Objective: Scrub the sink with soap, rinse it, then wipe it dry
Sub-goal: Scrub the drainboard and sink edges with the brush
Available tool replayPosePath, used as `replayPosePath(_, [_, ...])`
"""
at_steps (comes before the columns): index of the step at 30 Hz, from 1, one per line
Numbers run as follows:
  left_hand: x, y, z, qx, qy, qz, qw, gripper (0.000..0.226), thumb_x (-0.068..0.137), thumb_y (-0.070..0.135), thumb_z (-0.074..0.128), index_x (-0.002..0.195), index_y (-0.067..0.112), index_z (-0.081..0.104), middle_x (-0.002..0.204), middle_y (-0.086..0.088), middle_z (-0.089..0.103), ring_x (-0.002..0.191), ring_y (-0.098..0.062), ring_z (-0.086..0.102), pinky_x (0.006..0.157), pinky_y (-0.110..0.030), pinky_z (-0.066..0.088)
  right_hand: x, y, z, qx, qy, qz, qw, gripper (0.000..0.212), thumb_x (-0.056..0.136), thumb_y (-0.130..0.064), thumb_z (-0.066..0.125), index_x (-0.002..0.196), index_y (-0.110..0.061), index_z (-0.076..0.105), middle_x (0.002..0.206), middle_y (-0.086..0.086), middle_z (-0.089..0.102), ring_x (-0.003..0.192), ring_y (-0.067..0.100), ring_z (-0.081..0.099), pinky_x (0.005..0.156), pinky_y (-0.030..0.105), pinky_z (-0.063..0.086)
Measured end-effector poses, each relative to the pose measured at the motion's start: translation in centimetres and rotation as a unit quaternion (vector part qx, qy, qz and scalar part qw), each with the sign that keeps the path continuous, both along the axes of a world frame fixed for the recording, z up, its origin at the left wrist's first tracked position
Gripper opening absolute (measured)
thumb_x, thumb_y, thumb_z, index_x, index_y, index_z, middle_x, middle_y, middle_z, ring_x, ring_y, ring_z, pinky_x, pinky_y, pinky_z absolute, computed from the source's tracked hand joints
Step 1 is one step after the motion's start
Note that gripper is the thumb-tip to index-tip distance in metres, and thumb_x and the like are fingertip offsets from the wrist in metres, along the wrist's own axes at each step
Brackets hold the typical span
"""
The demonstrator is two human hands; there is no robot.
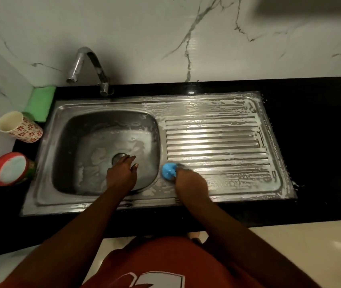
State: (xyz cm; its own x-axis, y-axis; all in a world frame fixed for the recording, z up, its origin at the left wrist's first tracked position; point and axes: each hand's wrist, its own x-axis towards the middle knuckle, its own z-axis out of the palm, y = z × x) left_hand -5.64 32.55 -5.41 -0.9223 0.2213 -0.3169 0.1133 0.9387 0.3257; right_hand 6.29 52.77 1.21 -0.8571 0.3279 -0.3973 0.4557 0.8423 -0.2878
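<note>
Head view. One soapy sink (47, 183): left hand (122, 175), fingers loosely extended, over its basin (78, 138); right hand (191, 185) grips one blue scrubber (168, 171) at the drainboard's (217, 142) basin-side edge. Left of both hands: one floral cup (20, 127), one red tub (9, 169), one green cloth (41, 102). Right: bare counter (321, 142).

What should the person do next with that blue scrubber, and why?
Probably slide the blue scrubber, gripped by the right hand, left into the basin: the drainboard is already streaked with suds, while the basin shows only patches.
</note>
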Motion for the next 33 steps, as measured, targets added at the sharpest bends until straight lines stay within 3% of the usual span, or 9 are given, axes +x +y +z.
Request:
replayPosePath(3, [-0.2,-0.5,-0.4,-0.005,0.004,-0.003,1.000,0.043,0.108,0.039,0.050,0.150,0.029,0.053,0.161,0.000,0.044,0.133,-0.033,0.057,0.104,-0.049,0.046,1.5,10.0,0.1,0.073,-0.032,-0.087,0.993,0.034,0.104,-0.039,0.039,0.122,-0.023,0.063,0.112,0.009,0.070,0.105,0.031,0.067,0.082,0.034,0.048])
replayPosePath(8, [-0.1,0.1,-1.2,-0.006,0.002,-0.012,1.000,0.044,0.107,0.040,0.051,0.150,0.031,0.054,0.159,-0.001,0.048,0.132,-0.034,0.058,0.102,-0.050,0.047,6.3,25.3,2.3,0.198,-0.089,-0.284,0.934,0.031,0.095,-0.034,0.054,0.112,-0.014,0.070,0.106,0.014,0.071,0.098,0.035,0.070,0.077,0.040,0.053])
replayPosePath(12, [-0.1,2.0,-1.4,-0.003,0.001,-0.028,1.000,0.044,0.107,0.040,0.052,0.149,0.030,0.055,0.159,0.000,0.049,0.138,-0.032,0.053,0.105,-0.050,0.046,1.8,18.8,1.7,0.133,-0.044,-0.243,0.960,0.038,0.101,-0.041,0.044,0.109,-0.014,0.069,0.105,0.011,0.072,0.097,0.032,0.069,0.074,0.035,0.047])
replayPosePath(17, [-1.0,4.9,-1.2,0.027,0.016,-0.028,0.999,0.044,0.108,0.031,0.052,0.150,0.017,0.056,0.158,-0.009,0.050,0.139,-0.034,0.052,0.113,-0.046,0.042,-5.5,3.8,0.4,-0.010,-0.032,-0.058,0.998,0.037,0.101,-0.032,0.040,0.116,-0.017,0.070,0.115,0.006,0.072,0.106,0.029,0.069,0.080,0.033,0.048])
replayPosePath(19, [-1.6,5.4,-1.1,0.037,0.020,-0.009,0.999,0.044,0.108,0.030,0.052,0.149,0.016,0.056,0.157,-0.010,0.050,0.137,-0.036,0.054,0.111,-0.044,0.042,-5.6,5.6,0.5,-0.019,-0.026,-0.052,0.998,0.037,0.100,-0.036,0.041,0.117,-0.018,0.069,0.114,0.006,0.071,0.107,0.029,0.068,0.077,0.032,0.044])
replayPosePath(22, [-2.2,4.8,-1.0,0.024,0.028,-0.006,0.999,0.044,0.108,0.032,0.052,0.149,0.017,0.057,0.156,-0.010,0.052,0.132,-0.038,0.057,0.109,-0.047,0.045,-2.2,15.6,1.2,0.061,-0.037,-0.145,0.987,0.039,0.100,-0.045,0.045,0.115,-0.019,0.069,0.112,0.007,0.072,0.103,0.030,0.068,0.076,0.032,0.044])
replayPosePath(25, [-1.4,3.7,-1.5,0.027,0.044,-0.005,0.999,0.041,0.106,0.029,0.057,0.144,0.015,0.062,0.148,-0.012,0.059,0.130,-0.039,0.058,0.107,-0.050,0.046,2.2,25.8,2.5,0.159,-0.082,-0.273,0.945,0.032,0.100,-0.036,0.049,0.114,-0.016,0.070,0.111,0.010,0.072,0.102,0.031,0.069,0.079,0.036,0.051])
replayPosePath(27, [-0.7,3.5,-2.0,0.029,0.036,0.005,0.999,0.040,0.105,0.029,0.058,0.143,0.016,0.062,0.148,-0.010,0.060,0.132,-0.037,0.057,0.104,-0.050,0.047,2.3,26.4,2.6,0.171,-0.074,-0.288,0.939,0.033,0.101,-0.034,0.047,0.115,-0.015,0.069,0.113,0.011,0.071,0.105,0.032,0.069,0.081,0.038,0.052])
replayPosePath(33, [0.1,5.8,-2.1,0.025,-0.001,-0.001,1.000,0.042,0.108,0.033,0.052,0.148,0.021,0.058,0.155,-0.006,0.053,0.133,-0.035,0.057,0.104,-0.048,0.047,-6.0,6.9,0.1,-0.019,-0.008,-0.100,0.995,0.039,0.100,-0.038,0.042,0.116,-0.016,0.070,0.114,0.007,0.073,0.104,0.029,0.069,0.079,0.033,0.048])
